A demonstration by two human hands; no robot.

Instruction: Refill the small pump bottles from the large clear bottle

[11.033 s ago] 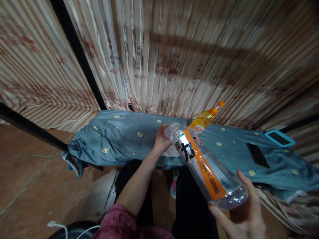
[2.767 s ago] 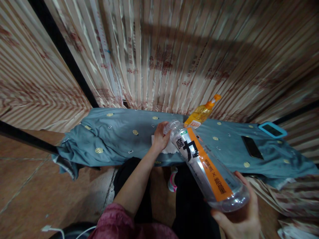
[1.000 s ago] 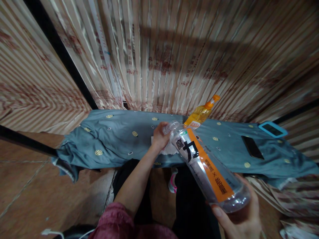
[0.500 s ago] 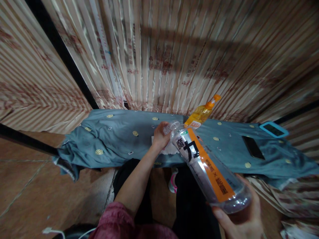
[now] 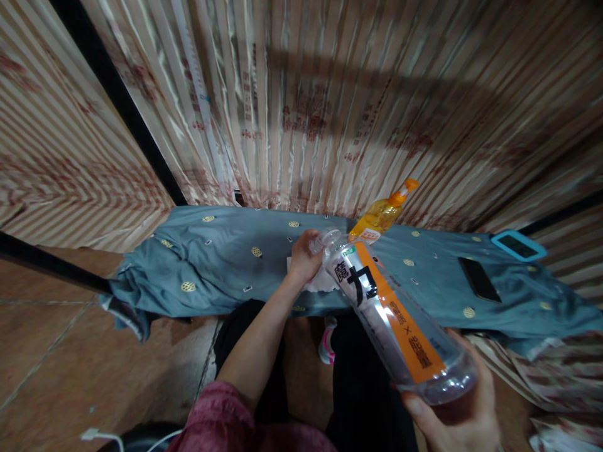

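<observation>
My right hand [image 5: 459, 417] grips the base of a clear plastic bottle [image 5: 391, 314] with an orange and white label, tilted so its neck points away toward the bench. My left hand [image 5: 304, 257] is closed around the bottle's mouth [image 5: 330, 237], with a white cloth or tissue [image 5: 323, 282] bunched under it. Whether the cap is on is hidden by the fingers. Just behind the bottle's neck stands a yellow bottle with an orange spout [image 5: 382, 215].
A blue-grey patterned cloth [image 5: 211, 270] covers a low bench. A dark phone [image 5: 477, 279] and a device in a blue case [image 5: 517, 245] lie at its right. Striped curtains hang behind. Brown tiled floor at left, a white cable [image 5: 97, 434] near my knees.
Almost nothing differs; both hands stay on the bottle, which shifts only slightly as the camera moves.
</observation>
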